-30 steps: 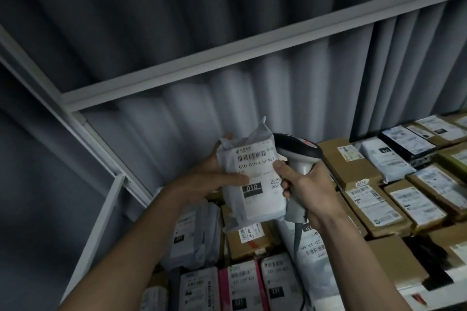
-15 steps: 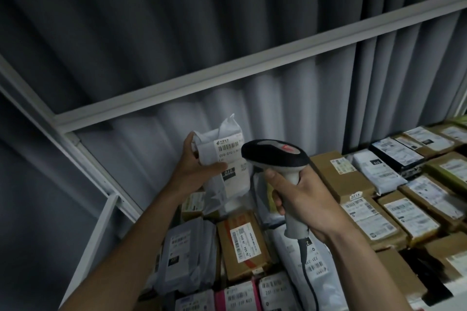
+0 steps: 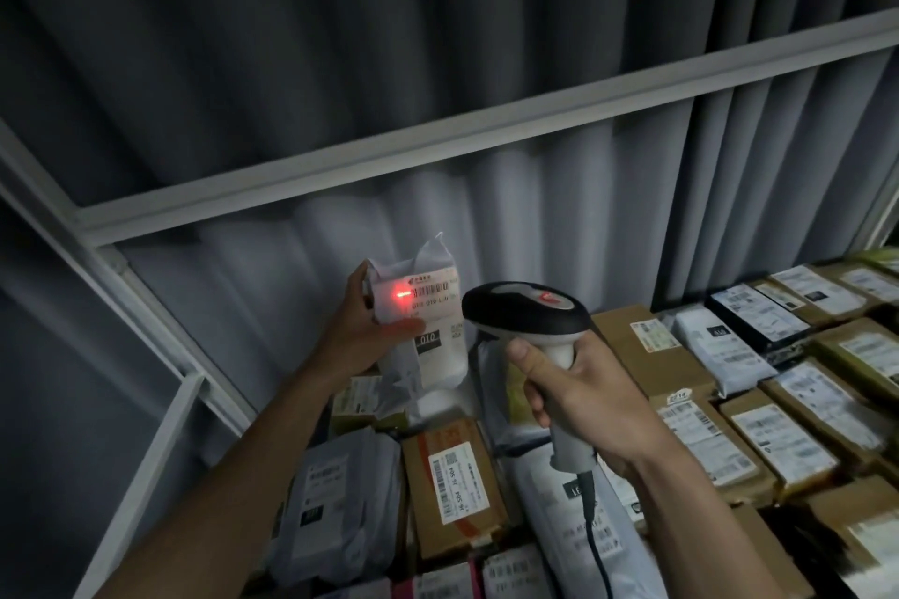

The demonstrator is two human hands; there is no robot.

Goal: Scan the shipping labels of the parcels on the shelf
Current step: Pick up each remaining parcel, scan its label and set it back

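at centre frame, scan in progress: left hand (image 3: 362, 336) is gripping the white parcel (image 3: 428, 331) upright above the shelf stock.
right hand (image 3: 579, 396) is clenching the scanner (image 3: 528, 319); red beam is sitting left of the barcode, needing a rightward shift.

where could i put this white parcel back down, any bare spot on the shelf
Hardly any. The likeliest gap is the dim pocket at the back, beneath the white parcel held by the left hand, between the bagged parcels and the orange-taped box. Whether bare shelf shows there I cannot tell. Right of the scanner in the right hand, cardboard boxes sit edge to edge.
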